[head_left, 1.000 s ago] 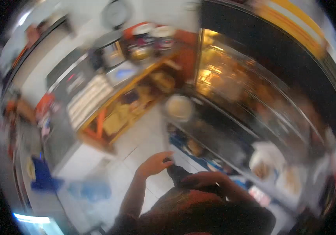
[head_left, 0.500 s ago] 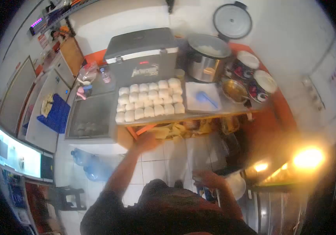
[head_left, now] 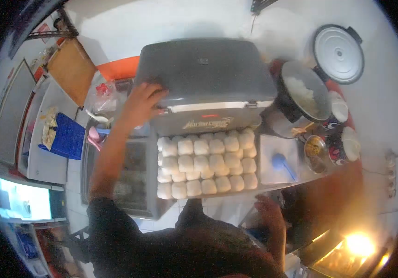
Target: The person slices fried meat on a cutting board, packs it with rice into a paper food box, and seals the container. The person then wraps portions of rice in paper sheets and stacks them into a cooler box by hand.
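My left hand (head_left: pixel 144 103) reaches to the front left corner of a large grey cooler box (head_left: pixel 203 69), fingers apart, on or just over the lid edge near the latch. The lid is down. In front of the cooler, rows of round white dough-like pieces (head_left: pixel 201 163) cover the counter. My right hand (head_left: pixel 269 209) hangs low, to the right of the rows and below the counter edge, with its fingers loosely apart and nothing visible in it.
Right of the rows lies a white tray (head_left: pixel 273 146) with a blue scoop (head_left: pixel 282 166). Behind it stand a rice pot (head_left: pixel 304 92), a bowl (head_left: pixel 315 150) and patterned containers (head_left: pixel 350 144). A blue basket (head_left: pixel 69 136) is at left; a bright lamp (head_left: pixel 360 244) glows at lower right.
The view has turned from the lit display case to the counter and come closer. My left hand has risen from below the counter edge to the cooler; my right hand remains low.
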`<control>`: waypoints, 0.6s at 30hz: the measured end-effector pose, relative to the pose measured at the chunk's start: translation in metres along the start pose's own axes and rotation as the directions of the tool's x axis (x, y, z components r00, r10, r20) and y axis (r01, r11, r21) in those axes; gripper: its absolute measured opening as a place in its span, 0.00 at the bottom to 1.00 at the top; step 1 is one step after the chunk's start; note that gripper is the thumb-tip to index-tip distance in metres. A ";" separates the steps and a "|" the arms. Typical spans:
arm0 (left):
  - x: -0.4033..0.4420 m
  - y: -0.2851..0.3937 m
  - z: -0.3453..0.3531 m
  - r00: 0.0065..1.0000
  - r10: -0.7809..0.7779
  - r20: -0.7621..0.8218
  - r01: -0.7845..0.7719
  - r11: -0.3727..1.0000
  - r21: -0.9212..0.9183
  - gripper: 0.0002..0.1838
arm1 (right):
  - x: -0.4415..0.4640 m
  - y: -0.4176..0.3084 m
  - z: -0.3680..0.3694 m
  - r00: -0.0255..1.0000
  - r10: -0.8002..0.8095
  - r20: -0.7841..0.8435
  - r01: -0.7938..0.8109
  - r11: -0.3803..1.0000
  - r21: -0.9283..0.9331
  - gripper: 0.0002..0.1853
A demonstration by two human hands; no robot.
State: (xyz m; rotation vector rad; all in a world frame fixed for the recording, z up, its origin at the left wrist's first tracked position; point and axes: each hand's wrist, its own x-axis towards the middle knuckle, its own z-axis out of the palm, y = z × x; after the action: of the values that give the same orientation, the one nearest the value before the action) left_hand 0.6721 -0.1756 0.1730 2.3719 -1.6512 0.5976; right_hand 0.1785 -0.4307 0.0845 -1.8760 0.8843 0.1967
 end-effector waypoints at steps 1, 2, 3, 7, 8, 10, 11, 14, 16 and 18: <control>0.001 -0.007 -0.001 0.994 0.112 -0.002 -0.112 0.994 0.016 0.29 | 0.019 -0.007 0.003 0.999 0.030 0.032 -0.036 0.984 0.177 0.24; 0.004 -0.011 -0.003 0.994 0.111 0.015 -0.111 0.994 0.000 0.29 | 0.037 -0.029 0.006 0.998 0.051 0.042 -0.057 0.982 0.178 0.24; 0.007 -0.012 -0.007 0.979 0.198 -0.046 -0.194 0.977 0.090 0.27 | 0.052 -0.060 0.005 0.998 -0.049 0.034 0.041 0.980 0.197 0.24; 0.047 -0.043 -0.040 0.927 0.216 -0.305 -0.152 0.964 0.220 0.20 | 0.122 -0.180 -0.007 0.937 -0.343 0.060 0.338 0.938 0.078 0.21; 0.063 -0.055 -0.049 0.902 0.174 -0.396 -0.111 0.978 0.177 0.18 | 0.140 -0.212 -0.012 0.891 -0.445 0.095 0.444 0.896 0.033 0.20; 0.099 -0.079 -0.067 0.904 0.075 -0.420 -0.056 0.997 0.058 0.17 | 0.180 -0.291 -0.014 0.784 -0.607 0.127 0.620 0.760 -0.195 0.16; 0.112 -0.091 -0.074 0.921 0.041 -0.388 -0.004 0.995 0.098 0.18 | 0.208 -0.318 -0.008 0.788 -0.601 0.135 0.615 0.771 -0.165 0.14; 0.131 -0.129 -0.070 0.931 -0.060 -0.359 0.098 0.991 0.086 0.18 | 0.314 -0.363 0.025 0.808 -0.566 0.163 0.588 0.790 -0.173 0.14; 0.135 -0.148 -0.063 0.934 -0.102 -0.343 0.130 0.990 0.060 0.18 | 0.390 -0.369 0.051 0.852 -0.455 0.259 0.515 0.817 -0.259 0.20; 0.136 -0.159 -0.057 0.935 -0.130 -0.330 0.150 0.988 0.039 0.18 | 0.464 -0.354 0.083 0.878 -0.384 0.285 0.473 0.784 -0.402 0.28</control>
State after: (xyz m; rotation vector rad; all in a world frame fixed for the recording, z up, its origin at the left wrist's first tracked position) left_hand 0.8480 -0.2127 0.2936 2.2556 -1.3278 0.9674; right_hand 0.7627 -0.5083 0.0713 -2.4060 0.2604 0.3155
